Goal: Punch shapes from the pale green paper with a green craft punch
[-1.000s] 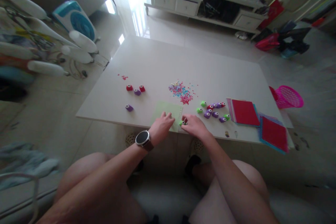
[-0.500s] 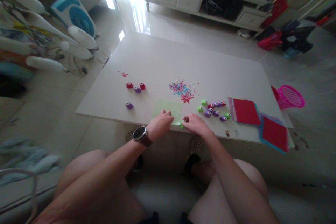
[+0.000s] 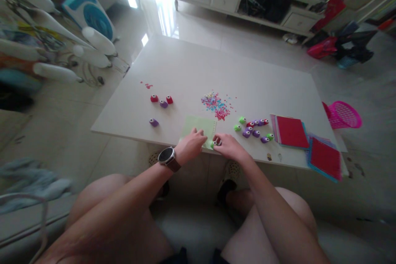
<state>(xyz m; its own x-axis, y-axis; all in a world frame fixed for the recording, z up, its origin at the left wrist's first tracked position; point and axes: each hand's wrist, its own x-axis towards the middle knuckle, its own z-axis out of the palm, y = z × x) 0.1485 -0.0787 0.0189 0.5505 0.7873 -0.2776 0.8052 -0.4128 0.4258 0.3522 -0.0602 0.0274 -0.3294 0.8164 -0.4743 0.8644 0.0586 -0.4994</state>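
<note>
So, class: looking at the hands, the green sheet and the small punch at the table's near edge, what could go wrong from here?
1. The green paper sheet lies at the table's near edge under the left hand; it could slide off.
2. The right hand grips a small green punch with fingers close to it; a pinch seems possible.
3. The confetti pile lies loose just beyond the sheet; a sweep of an arm might scatter it.

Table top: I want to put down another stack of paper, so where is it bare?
The far half of the white table beyond the confetti pile is bare. So is the strip between the purple punch and the green sheet. Crowded around the punch cluster and red paper stacks.
</note>
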